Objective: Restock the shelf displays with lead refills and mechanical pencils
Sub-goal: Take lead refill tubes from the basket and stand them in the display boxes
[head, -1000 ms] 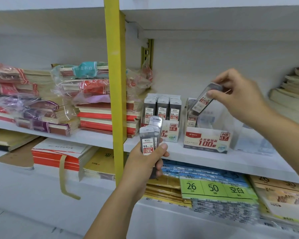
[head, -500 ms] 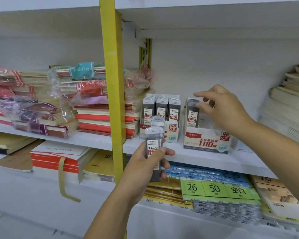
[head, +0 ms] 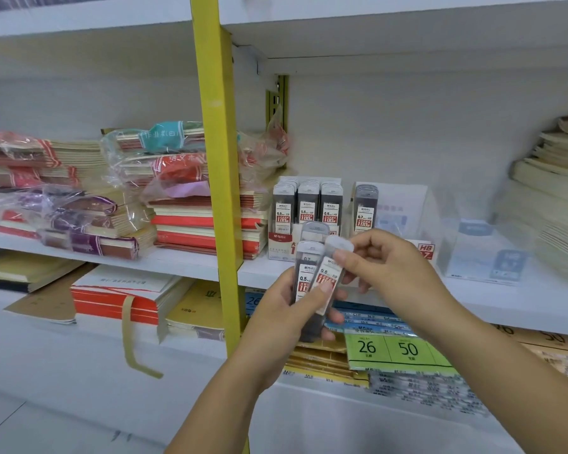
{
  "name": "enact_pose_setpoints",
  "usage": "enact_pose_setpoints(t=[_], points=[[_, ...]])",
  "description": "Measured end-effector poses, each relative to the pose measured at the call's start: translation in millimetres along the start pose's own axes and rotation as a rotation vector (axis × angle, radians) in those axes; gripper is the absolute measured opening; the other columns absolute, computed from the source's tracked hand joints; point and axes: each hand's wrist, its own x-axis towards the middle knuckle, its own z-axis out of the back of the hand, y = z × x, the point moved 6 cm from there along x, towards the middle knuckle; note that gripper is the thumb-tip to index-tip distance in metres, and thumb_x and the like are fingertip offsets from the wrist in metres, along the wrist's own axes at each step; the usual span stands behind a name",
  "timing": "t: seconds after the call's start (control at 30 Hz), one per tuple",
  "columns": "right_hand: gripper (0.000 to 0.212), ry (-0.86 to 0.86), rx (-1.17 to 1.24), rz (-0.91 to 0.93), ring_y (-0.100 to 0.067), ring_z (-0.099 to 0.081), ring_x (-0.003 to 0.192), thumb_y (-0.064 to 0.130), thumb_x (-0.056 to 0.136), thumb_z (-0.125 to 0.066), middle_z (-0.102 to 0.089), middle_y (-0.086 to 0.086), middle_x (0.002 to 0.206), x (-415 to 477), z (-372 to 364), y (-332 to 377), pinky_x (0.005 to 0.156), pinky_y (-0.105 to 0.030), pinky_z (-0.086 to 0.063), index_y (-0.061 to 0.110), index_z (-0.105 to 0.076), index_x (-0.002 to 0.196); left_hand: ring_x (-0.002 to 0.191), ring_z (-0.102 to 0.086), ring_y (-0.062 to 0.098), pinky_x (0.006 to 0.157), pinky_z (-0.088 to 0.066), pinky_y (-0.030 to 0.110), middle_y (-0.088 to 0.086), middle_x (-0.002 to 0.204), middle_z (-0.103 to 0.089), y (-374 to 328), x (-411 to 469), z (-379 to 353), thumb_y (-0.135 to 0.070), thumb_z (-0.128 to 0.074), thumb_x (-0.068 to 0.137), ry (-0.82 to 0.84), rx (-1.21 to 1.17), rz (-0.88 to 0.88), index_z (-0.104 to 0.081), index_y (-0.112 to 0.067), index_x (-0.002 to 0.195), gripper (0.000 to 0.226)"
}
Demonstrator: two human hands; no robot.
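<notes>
**Both hands on lead refill cases in front of the white shelf**

The left hand (head: 277, 317) is clenched round a small bunch of clear plastic lead refill cases with white and red labels (head: 309, 273); its thumb covers the lower labels, and the cases' bottoms are hidden in the palm, so their count is hard to make out, perhaps three. The right hand (head: 387, 270) pinches the tilted front case (head: 333, 270) of that bunch between thumb and forefinger, near its frosted cap; its other fingers curl behind. The hands hide most of the front of the 0.7 display box (head: 425, 252), where only a red HB tag shows. In it stands a single row of dark refill cases (head: 364, 208). Just to its left the 0.5 display box (head: 281, 249) holds three full rows. A clear empty-looking box (head: 482, 250) to the right is blurred.

All stand on a white shelf board (head: 522, 299) behind a yellow upright post (head: 215, 158). Wrapped notebook stacks (head: 79, 198) fill the left; green price cards (head: 387, 350) lie below.
</notes>
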Motion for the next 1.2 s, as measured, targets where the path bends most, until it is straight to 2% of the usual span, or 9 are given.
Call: enact_pose_setpoints(t=[0.13,0.33,0.47,0.6,0.73,0.83,0.93,1.07,1.2], points=[[0.019,-0.077,0.137,-0.055,-0.016,-0.070,0.066,0.026,0.090,-0.065,-0.076,-0.002,0.081,-1.9,6.4,-10.5,0.056,-0.029,-0.051,0.010,-0.061,0.099,0.091,-0.074,0.023,0.058,-0.057,0.028,0.009,0.113,-0.075,1.8,-3.0,1.8,-0.019,-0.046,0.105,-0.014,-0.148,0.068,-0.065,-0.027,0.122,0.026],[0.013,-0.080,0.200,-0.014,-0.015,-0.069,0.065,0.021,0.089,-0.066,-0.076,-0.004,0.082,3.9,3.7,-6.4,0.057,-0.026,-0.054,0.020,-0.063,0.102,0.099,-0.075,0.026,0.064,-0.063,0.031,0.000,0.112,-0.076,-1.1,-5.9,14.0,-0.019,-0.046,0.105,-0.066,-0.170,0.031,-0.065,-0.031,0.120,0.027],[0.010,-0.287,0.103,0.187,-0.011,-0.072,0.074,0.027,0.092,-0.065,-0.075,0.007,0.087,23.6,25.3,30.9,0.057,-0.021,-0.055,0.032,-0.057,0.096,0.101,-0.074,0.021,0.072,-0.064,0.035,-0.001,0.113,-0.076,-9.7,-8.3,40.9,-0.022,-0.044,0.106,-0.163,-0.105,-0.029,-0.058,-0.035,0.124,0.027],[0.016,-0.230,-0.099,0.365,-0.003,-0.069,0.076,0.023,0.094,-0.062,-0.072,0.003,0.087,56.2,14.5,75.0,0.058,-0.020,-0.055,0.035,-0.052,0.093,0.097,-0.075,0.018,0.069,-0.062,0.033,-0.005,0.109,-0.077,-16.1,-11.3,68.9,-0.024,-0.048,0.103,-0.270,-0.115,-0.068,-0.059,-0.039,0.120,0.025],[0.015,-0.121,-0.386,0.373,-0.007,-0.065,0.083,0.026,0.093,-0.062,-0.066,0.010,0.092,86.3,-19.1,81.0,0.069,-0.029,-0.058,0.036,-0.051,0.095,0.092,-0.076,0.016,0.066,-0.061,0.030,-0.011,0.094,-0.075,-17.5,-14.0,84.6,-0.024,-0.053,0.101,-0.317,-0.128,-0.080,-0.060,-0.044,0.113,0.024],[0.016,-0.057,-0.480,0.334,-0.005,-0.061,0.079,0.031,0.091,-0.065,-0.062,0.013,0.087,104.8,-38.2,73.2,0.064,-0.026,-0.052,0.039,-0.052,0.087,0.091,-0.076,0.016,0.065,-0.061,0.029,-0.008,0.089,-0.075,-16.7,-14.6,90.3,-0.024,-0.057,0.099,-0.328,-0.135,-0.078,-0.063,-0.042,0.108,0.021],[0.015,-0.021,-0.555,0.288,-0.008,-0.059,0.078,0.032,0.087,-0.070,-0.059,0.010,0.083,118.7,-48.0,55.4,0.067,-0.028,-0.049,0.033,-0.057,0.094,0.090,-0.076,0.016,0.065,-0.061,0.028,-0.006,0.090,-0.076,-15.8,-14.1,93.9,-0.024,-0.059,0.097,-0.341,-0.125,-0.077,-0.066,-0.038,0.107,0.018],[0.020,-0.055,-0.765,0.349,-0.014,-0.053,0.087,0.031,0.085,-0.071,-0.050,0.010,0.087,121.4,-53.8,45.7,0.064,-0.026,-0.040,0.028,-0.059,0.100,0.090,-0.076,0.020,0.066,-0.061,0.030,-0.002,0.093,-0.077,-16.5,-12.9,94.3,-0.031,-0.066,0.087,-0.330,-0.130,-0.090,-0.072,-0.030,0.106,0.020],[0.027,-0.142,-0.868,0.406,-0.016,-0.049,0.101,0.031,0.092,-0.063,-0.047,0.003,0.099,103.6,-50.8,53.7,0.080,-0.034,-0.045,0.023,-0.064,0.118,0.091,-0.076,0.021,0.067,-0.062,0.031,-0.002,0.095,-0.077,-17.9,-14.0,87.3,-0.037,-0.068,0.077,-0.300,-0.102,-0.091,-0.070,-0.026,0.113,0.037]])
